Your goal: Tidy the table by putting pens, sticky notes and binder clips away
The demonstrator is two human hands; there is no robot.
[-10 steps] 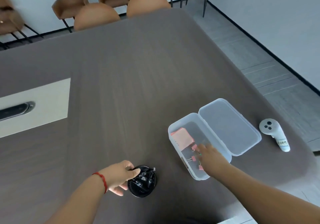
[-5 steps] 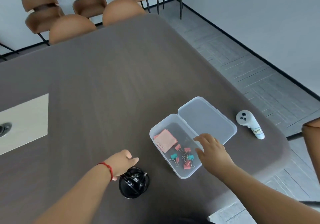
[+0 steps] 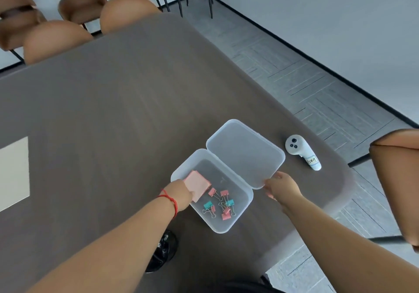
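Observation:
A clear plastic box (image 3: 246,204) lies open near the table's right front corner, its lid (image 3: 244,154) folded back flat. Inside are a pink sticky note pad (image 3: 199,184) and several pink and teal binder clips (image 3: 218,204). My left hand (image 3: 180,194) grips the box's left wall, its fingertips against the pad. My right hand (image 3: 282,187) pinches the near corner of the lid. A black pen holder (image 3: 163,253) with pens stands closer to me, half hidden under my left forearm.
A white controller (image 3: 301,151) lies right of the lid near the table's edge. A beige inset panel (image 3: 13,175) is at the far left. Brown chairs (image 3: 56,39) line the far side, and another chair (image 3: 396,179) stands at the right.
My left hand left the pen holder and moved to the box's left wall. My right hand came out of the box and went to the lid's near corner.

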